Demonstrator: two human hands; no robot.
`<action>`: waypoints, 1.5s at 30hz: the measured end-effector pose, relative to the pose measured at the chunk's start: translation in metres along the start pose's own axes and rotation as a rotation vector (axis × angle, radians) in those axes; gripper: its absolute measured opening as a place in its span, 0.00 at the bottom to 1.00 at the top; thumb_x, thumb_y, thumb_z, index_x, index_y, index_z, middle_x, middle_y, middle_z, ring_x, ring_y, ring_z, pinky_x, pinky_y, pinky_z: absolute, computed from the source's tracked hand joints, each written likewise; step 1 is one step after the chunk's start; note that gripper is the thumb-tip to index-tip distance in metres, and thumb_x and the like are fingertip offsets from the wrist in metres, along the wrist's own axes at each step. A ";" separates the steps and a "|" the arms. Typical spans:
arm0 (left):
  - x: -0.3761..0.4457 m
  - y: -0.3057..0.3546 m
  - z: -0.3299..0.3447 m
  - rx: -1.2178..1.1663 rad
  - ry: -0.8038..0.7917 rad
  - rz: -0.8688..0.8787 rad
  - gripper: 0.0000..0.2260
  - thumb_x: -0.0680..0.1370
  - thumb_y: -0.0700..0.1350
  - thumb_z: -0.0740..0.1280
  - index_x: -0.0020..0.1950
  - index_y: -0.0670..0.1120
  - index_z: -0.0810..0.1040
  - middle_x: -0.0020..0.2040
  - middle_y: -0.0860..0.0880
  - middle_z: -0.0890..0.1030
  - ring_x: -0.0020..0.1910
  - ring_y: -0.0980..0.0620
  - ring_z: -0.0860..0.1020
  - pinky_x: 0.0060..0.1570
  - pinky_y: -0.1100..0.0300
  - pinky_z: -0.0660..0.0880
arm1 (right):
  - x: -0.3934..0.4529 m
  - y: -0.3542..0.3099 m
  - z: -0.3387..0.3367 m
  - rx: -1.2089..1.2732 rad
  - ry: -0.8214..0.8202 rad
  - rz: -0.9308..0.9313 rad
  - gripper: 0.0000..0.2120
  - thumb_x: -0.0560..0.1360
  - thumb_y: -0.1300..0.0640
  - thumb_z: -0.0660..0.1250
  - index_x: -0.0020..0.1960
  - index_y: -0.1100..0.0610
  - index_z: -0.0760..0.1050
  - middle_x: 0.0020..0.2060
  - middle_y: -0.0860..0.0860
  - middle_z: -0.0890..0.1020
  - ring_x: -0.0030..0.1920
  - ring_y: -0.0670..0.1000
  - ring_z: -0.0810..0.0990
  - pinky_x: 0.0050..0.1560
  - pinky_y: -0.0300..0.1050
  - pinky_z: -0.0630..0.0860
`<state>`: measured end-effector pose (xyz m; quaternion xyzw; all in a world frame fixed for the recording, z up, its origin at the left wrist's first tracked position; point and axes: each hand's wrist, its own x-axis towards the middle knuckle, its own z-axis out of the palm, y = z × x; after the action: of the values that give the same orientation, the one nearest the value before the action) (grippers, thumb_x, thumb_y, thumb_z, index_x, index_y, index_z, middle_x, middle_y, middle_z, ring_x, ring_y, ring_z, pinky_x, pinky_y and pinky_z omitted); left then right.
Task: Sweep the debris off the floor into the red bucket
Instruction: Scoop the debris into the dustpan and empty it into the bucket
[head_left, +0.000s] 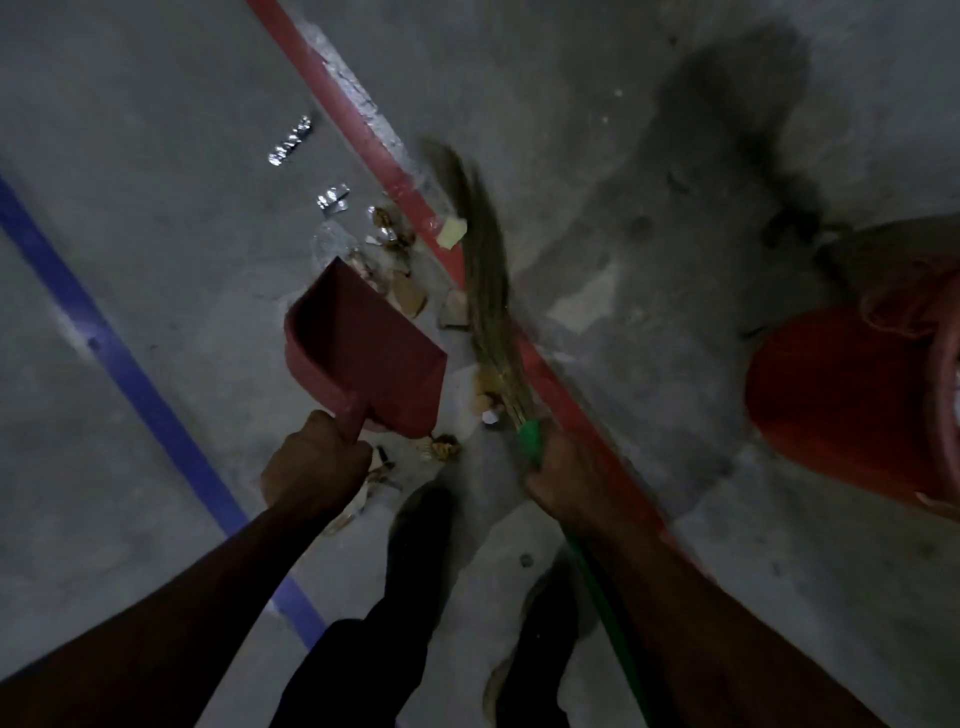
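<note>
Both fists (316, 462) (563, 470) tight: dustpan (363, 343), broom (491, 291).

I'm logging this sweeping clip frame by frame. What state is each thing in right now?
Dustpan: held by its handle, nothing visible in the scoop, mouth toward the debris.
Broom: held by its green handle, bristles blurred over the red floor line.
Debris: scattered on the floor, not collected.
Red bucket: at the right, contents unclear.
Left hand: grips the dustpan handle.
Right hand: grips the broom handle.

Scattered paper and foil debris (395, 260) on floor; red bucket (852, 400) at right.
</note>
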<state>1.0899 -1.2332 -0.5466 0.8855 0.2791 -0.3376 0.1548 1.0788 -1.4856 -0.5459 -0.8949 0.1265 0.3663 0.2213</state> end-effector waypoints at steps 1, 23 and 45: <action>-0.005 -0.006 -0.004 -0.001 0.000 -0.004 0.11 0.72 0.50 0.65 0.48 0.44 0.71 0.44 0.43 0.78 0.42 0.42 0.77 0.39 0.55 0.69 | -0.011 -0.002 -0.004 -0.002 0.005 -0.045 0.23 0.74 0.59 0.65 0.68 0.55 0.70 0.59 0.59 0.78 0.61 0.58 0.76 0.58 0.44 0.71; -0.133 -0.140 0.037 -0.281 0.126 -0.297 0.07 0.70 0.49 0.66 0.43 0.48 0.74 0.38 0.47 0.77 0.38 0.44 0.77 0.37 0.57 0.69 | -0.060 -0.027 0.040 0.049 -0.136 -0.109 0.28 0.72 0.57 0.65 0.71 0.57 0.64 0.57 0.60 0.78 0.56 0.63 0.78 0.57 0.54 0.76; -0.093 -0.278 0.035 -0.187 0.076 -0.159 0.11 0.72 0.53 0.66 0.46 0.45 0.73 0.40 0.45 0.74 0.38 0.44 0.72 0.36 0.57 0.66 | -0.119 -0.107 0.214 0.703 -0.001 0.370 0.17 0.73 0.61 0.66 0.62 0.60 0.75 0.52 0.60 0.81 0.48 0.61 0.82 0.50 0.59 0.81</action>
<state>0.8479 -1.0644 -0.5321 0.8545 0.3843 -0.2873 0.1987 0.9089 -1.2799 -0.5649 -0.7264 0.4033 0.3348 0.4446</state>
